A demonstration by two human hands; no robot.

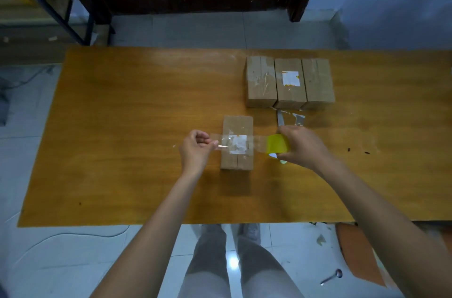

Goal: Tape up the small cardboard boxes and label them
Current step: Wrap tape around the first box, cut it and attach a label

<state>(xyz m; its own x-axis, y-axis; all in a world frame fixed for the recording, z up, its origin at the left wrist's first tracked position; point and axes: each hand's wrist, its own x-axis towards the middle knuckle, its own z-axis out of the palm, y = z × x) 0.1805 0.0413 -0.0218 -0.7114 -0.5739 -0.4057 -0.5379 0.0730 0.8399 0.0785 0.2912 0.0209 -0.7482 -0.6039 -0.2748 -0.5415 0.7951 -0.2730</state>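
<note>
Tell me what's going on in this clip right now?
A person is taping a box on the table. The left hand pinches the free end of clear tape, the right hand grips the yellow roll, and the strip is stretched across the box's top, over its white label. Three more boxes sit in a row behind; only the middle one shows a label.

Left hand (pixel 197 148) pinches the free end of a clear tape strip (pixel 259 143) while the right hand (pixel 302 146) grips the yellow tape roll (pixel 277 144), so the strip is stretched straight across a small cardboard box (pixel 236 142), right over its white label (pixel 237 143). Three more boxes (pixel 289 82) sit side by side further back on the wooden table (pixel 134 126), the middle one labelled. A knife (pixel 280 120) lies just in front of them.
</note>
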